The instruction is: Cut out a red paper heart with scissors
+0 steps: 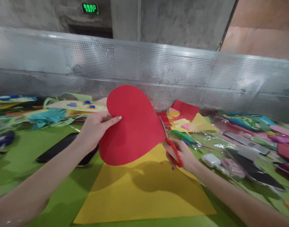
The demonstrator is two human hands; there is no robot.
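A red paper heart [132, 126] is held up on its side, its point toward the right. My left hand [96, 127] pinches it at the notch between its lobes, thumb on the near face. My right hand [179, 154] is closed around the red handles of a pair of scissors [174, 151]. The scissors' blades lie against the heart's edge near its point; I cannot tell whether they are apart. Below the heart a yellow paper sheet [144, 195] lies on the green table, with the heart's shadow on it.
A black tablet [59, 146] lies at left. On the right are a white earbud case [210, 160], a phone [255, 168] and a green cutter [182, 135]. Red scraps [185, 110] and coloured crafts lie at the back, before a perforated metal panel [144, 63].
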